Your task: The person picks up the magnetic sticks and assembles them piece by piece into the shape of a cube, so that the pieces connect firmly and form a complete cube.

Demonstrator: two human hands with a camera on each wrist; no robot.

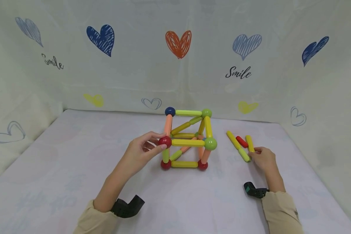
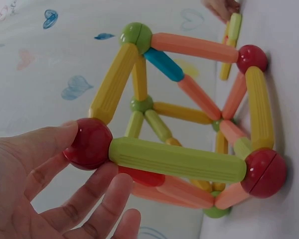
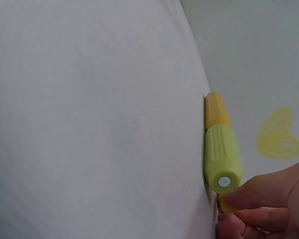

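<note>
A box-like frame of magnetic rods and balls stands on the table, with a blue ball (image 1: pixel 170 111), green balls and red balls at its corners. My left hand (image 1: pixel 137 152) pinches the red ball (image 2: pixel 89 143) at the upper front left corner between thumb and fingers. From that ball run a yellow rod (image 1: pixel 188 142) and a light green rod (image 2: pixel 179 160). Off to the right, my right hand (image 1: pixel 264 159) pinches the near end of a loose yellow rod (image 1: pixel 249 142). In the right wrist view, that rod is mostly hidden behind a light green rod (image 3: pixel 222 154).
Left of the right hand lie a yellow rod (image 1: pixel 232 139) end to end with the light green one, and a short red rod (image 1: pixel 241 141). A white cloth (image 1: pixel 178 78) printed with hearts hangs behind the table (image 1: pixel 61 152). Both wrists wear black cameras.
</note>
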